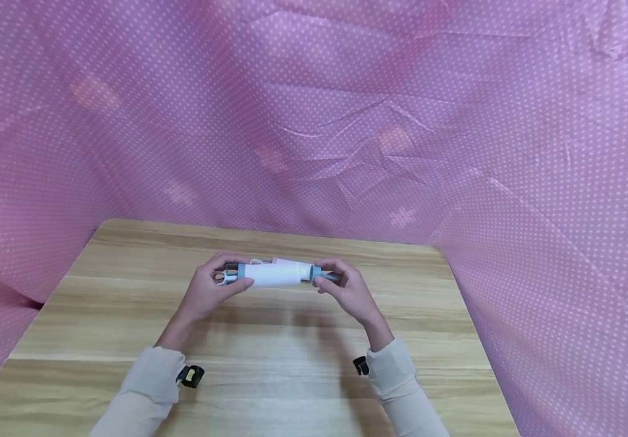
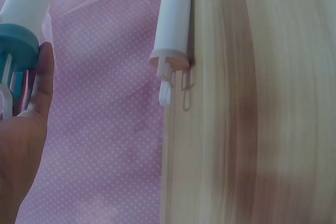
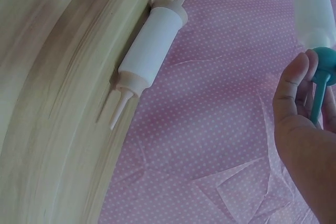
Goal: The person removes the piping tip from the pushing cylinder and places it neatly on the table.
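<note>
A white bottle [image 1: 273,274] lies sideways between the two hands, held just over the far part of the wooden table [image 1: 292,370], its long side running from one hand to the other. The left hand [image 1: 204,291] curls round its left end, with the thumb on the near side and the fingers on the far side; there a teal collar [image 2: 20,43] carries white loops [image 2: 6,100]. The right hand [image 1: 354,298] pinches the teal nozzle cap [image 3: 325,59] at the opposite end, between thumb and fingers, the slim spout pointing back toward the palm. Whether that cap touches the bottle's neck is unclear.

Behind the held bottle, a second bottle [image 2: 173,22], white with peach-coloured ends, lies on its side along the table's far edge, apart from both hands. Its nozzle points rightward. Pink polka-dot cloth [image 1: 314,121] hangs beyond the table, and each pale sleeve [image 1: 152,376] wears a black strap.
</note>
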Available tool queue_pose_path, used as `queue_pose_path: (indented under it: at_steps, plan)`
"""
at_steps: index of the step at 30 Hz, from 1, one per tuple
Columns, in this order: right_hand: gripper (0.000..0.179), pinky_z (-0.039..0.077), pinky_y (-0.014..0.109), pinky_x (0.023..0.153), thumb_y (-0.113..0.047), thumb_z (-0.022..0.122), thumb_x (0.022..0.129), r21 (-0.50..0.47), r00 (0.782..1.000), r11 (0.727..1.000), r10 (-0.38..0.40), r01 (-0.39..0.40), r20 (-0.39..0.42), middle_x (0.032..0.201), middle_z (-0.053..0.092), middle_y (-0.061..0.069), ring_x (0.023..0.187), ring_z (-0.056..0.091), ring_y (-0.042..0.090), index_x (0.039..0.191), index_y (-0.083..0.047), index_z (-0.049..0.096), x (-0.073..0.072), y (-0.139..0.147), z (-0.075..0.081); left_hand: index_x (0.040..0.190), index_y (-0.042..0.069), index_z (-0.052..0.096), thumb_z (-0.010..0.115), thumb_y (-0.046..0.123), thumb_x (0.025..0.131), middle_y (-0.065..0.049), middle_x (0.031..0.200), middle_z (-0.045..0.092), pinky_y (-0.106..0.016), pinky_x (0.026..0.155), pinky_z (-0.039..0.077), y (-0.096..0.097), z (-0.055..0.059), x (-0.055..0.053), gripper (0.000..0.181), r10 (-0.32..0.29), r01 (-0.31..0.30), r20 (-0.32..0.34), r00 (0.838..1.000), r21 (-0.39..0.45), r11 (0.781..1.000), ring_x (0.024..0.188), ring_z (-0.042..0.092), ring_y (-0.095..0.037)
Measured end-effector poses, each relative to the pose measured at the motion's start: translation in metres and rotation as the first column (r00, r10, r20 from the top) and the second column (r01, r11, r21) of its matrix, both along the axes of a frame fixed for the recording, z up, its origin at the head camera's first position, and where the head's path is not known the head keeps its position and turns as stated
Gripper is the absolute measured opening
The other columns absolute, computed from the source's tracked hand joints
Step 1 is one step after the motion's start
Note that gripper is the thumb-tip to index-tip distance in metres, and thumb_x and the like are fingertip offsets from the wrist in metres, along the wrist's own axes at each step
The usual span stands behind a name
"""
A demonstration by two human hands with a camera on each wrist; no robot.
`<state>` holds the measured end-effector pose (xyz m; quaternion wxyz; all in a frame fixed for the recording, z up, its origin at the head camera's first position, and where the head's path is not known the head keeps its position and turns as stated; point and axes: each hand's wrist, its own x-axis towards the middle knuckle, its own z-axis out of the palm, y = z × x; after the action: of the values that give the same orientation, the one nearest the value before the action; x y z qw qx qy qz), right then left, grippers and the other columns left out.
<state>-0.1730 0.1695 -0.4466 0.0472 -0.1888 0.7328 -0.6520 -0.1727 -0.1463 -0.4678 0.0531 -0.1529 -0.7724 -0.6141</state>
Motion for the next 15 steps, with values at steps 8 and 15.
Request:
queue_pose_path:
  at_steps: [8,15]
  plan:
    - [0.032,0.06,0.033,0.079,-0.001,0.066,0.097,-0.006,1.0,1.0,0.01,-0.01,0.0,0.121,0.062,0.027,0.094,0.068,0.023,0.126,0.009,0.059,0.002,0.006,-0.003,0.123,0.008,0.067,0.084,0.017,0.085,-0.011,0.123,0.063,-0.029,0.078,0.056,-0.017,-0.003,0.003,0.042,0.081,-0.081,0.003,0.997,-0.091,0.993,0.104,0.058,-0.025]
    - [0.032,0.059,0.033,0.081,-0.001,0.066,0.097,-0.006,1.0,1.0,-0.018,0.018,0.025,0.122,0.062,0.027,0.096,0.068,0.023,0.127,0.008,0.059,0.001,0.011,-0.008,0.12,0.008,0.067,0.084,0.023,0.086,-0.009,0.12,0.063,-0.027,0.079,0.056,-0.04,-0.022,-0.001,0.041,0.126,-0.121,0.034,0.991,-0.126,0.985,0.103,0.059,-0.023]
